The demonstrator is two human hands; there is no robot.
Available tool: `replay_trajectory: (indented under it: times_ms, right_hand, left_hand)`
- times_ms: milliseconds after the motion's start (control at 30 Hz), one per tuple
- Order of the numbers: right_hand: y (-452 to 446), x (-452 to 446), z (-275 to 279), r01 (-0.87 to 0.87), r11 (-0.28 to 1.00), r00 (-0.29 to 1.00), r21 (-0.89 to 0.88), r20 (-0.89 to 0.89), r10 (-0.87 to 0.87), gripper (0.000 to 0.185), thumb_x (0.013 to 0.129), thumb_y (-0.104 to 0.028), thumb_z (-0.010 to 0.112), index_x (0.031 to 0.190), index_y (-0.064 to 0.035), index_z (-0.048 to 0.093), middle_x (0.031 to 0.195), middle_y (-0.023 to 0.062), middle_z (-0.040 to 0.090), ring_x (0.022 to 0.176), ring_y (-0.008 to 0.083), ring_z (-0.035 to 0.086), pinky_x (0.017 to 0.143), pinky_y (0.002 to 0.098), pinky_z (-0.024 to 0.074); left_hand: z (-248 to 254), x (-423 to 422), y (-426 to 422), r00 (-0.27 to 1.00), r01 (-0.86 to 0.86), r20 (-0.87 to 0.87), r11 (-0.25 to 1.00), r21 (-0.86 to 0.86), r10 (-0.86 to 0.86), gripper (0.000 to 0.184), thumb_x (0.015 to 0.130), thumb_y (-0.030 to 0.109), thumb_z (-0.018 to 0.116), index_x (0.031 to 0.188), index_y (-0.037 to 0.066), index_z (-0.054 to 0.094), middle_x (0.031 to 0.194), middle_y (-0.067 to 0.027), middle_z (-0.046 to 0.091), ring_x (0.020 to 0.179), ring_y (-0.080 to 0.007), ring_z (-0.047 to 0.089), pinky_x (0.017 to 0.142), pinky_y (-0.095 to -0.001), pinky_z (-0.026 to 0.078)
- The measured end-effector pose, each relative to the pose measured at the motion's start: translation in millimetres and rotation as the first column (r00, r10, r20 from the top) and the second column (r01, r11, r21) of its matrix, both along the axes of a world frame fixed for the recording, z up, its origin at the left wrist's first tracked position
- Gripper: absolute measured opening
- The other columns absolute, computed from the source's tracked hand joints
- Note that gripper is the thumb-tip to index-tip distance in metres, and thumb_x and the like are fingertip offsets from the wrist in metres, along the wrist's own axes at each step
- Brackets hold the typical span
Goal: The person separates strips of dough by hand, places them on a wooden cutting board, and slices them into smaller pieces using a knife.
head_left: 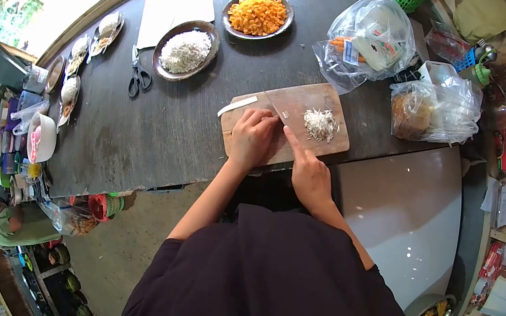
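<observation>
A wooden cutting board lies near the table's front edge. My right hand is closed round a knife, its index finger stretched along the blade; the handle is hidden in the hand. Just left of the blade, my left hand presses down on the board with curled fingers. Whatever is under those fingers is hidden. A long white vegetable strip lies beyond my left hand, and small white slivers sit by the blade. Thin white shreds are heaped on the board's right side.
Beyond the board stand a bowl of white shreds and a bowl of orange cubes. Black scissors lie to the left. Plastic bags crowd the back right. Another person is at the lower left.
</observation>
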State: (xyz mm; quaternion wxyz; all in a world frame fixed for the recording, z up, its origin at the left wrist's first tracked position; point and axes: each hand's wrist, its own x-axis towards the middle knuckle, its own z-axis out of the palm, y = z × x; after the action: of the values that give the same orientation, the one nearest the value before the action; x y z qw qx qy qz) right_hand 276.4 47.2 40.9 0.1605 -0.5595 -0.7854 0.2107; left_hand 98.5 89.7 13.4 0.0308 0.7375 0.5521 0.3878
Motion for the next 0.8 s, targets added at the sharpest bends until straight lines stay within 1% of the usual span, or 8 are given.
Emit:
replay_trajectory:
  times_ms: [133,200,333,400,633,700,733,800]
  right_hand:
    - [2,-3,4,0.008,1.0,1.0,-0.025,0.019,-0.007,0.077,0.088,0.002,0.049,0.157,-0.0301,0.036,0.076,0.0189,0.06,0.07,0.0397,0.067,0.069,0.052,0.0554]
    - [4,-5,6,-0.019,0.999,0.996,-0.028,0.086,0.021,0.078,0.089,0.0,0.051,0.159,-0.0278,0.031,0.082,0.0204,0.064,0.072,0.0368,0.071,0.067,0.0475,0.0582]
    - [3,-5,1,-0.002,1.0,0.999,-0.022,0.055,0.004,0.077,0.089,0.0,0.05,0.159,-0.0274,0.032,0.082,0.0209,0.064,0.073,0.0375,0.07,0.067,0.0485,0.0579]
    - [4,-3,-3,0.017,1.0,1.0,-0.01,-0.025,-0.018,0.076,0.089,0.0,0.049,0.158,-0.027,0.033,0.08,0.0211,0.063,0.073,0.0383,0.07,0.068,0.0495,0.0576]
    - [1,0,-1,-0.021,1.0,1.0,0.005,0.005,0.021,0.075,0.09,0.0,0.049,0.158,-0.0271,0.034,0.077,0.0201,0.062,0.07,0.0384,0.07,0.066,0.0492,0.0576]
    - [0,-1,-2,0.004,1.0,1.0,0.003,-0.022,-0.003,0.074,0.091,0.001,0.049,0.157,-0.0299,0.036,0.075,0.0188,0.059,0.069,0.0403,0.066,0.068,0.0523,0.0544]
    - [1,-1,-2,0.003,1.0,1.0,0.002,-0.021,-0.003,0.074,0.091,0.001,0.049,0.157,-0.0299,0.036,0.075,0.0188,0.059,0.069,0.0403,0.066,0.068,0.0523,0.0544]
    - [1,-1,-1,0.002,1.0,1.0,0.008,-0.01,-0.002,0.076,0.089,0.002,0.049,0.156,-0.0306,0.037,0.076,0.0183,0.059,0.069,0.0394,0.066,0.068,0.0519,0.0551]
  left_hand:
    - [-3,-1,1,1.0,0.001,-0.003,1.0,-0.011,-0.001,0.014,0.079,0.001,0.071,0.093,0.003,0.074,0.099,-0.0061,0.071,0.09,-0.0266,0.065,0.081,-0.0374,0.054]
    - [-3,-1,0,1.0,-0.01,-0.014,1.0,-0.013,0.01,0.016,0.08,0.001,0.07,0.095,0.004,0.075,0.1,-0.0059,0.071,0.09,-0.0265,0.064,0.081,-0.0375,0.054]
    - [-1,-1,-1,1.0,-0.004,-0.017,1.0,-0.016,0.004,0.018,0.08,0.001,0.07,0.097,0.005,0.075,0.101,-0.0058,0.07,0.091,-0.0266,0.064,0.081,-0.0379,0.054]
    - [0,0,-1,1.0,0.007,-0.007,1.0,-0.016,-0.007,0.018,0.081,0.002,0.07,0.098,0.005,0.076,0.102,-0.0061,0.07,0.091,-0.0271,0.064,0.081,-0.0382,0.054]
    - [0,0,-1,1.0,0.002,0.008,1.0,-0.031,-0.002,0.016,0.081,0.002,0.07,0.096,0.004,0.075,0.1,-0.0072,0.07,0.091,-0.0279,0.064,0.081,-0.0386,0.053]
    - [0,0,-1,1.0,0.003,0.012,1.0,-0.023,-0.003,0.015,0.081,0.002,0.07,0.095,0.004,0.075,0.1,-0.0072,0.07,0.091,-0.0278,0.064,0.081,-0.0386,0.053]
    - [-1,0,-1,1.0,0.002,0.013,1.0,-0.024,-0.002,0.015,0.081,0.002,0.07,0.095,0.004,0.075,0.1,-0.0072,0.07,0.091,-0.0278,0.064,0.081,-0.0386,0.053]
    - [-2,-1,-1,1.0,0.01,0.0,1.0,-0.005,-0.01,0.02,0.077,0.0,0.069,0.096,0.003,0.074,0.1,-0.0072,0.069,0.091,-0.0276,0.063,0.081,-0.0383,0.054]
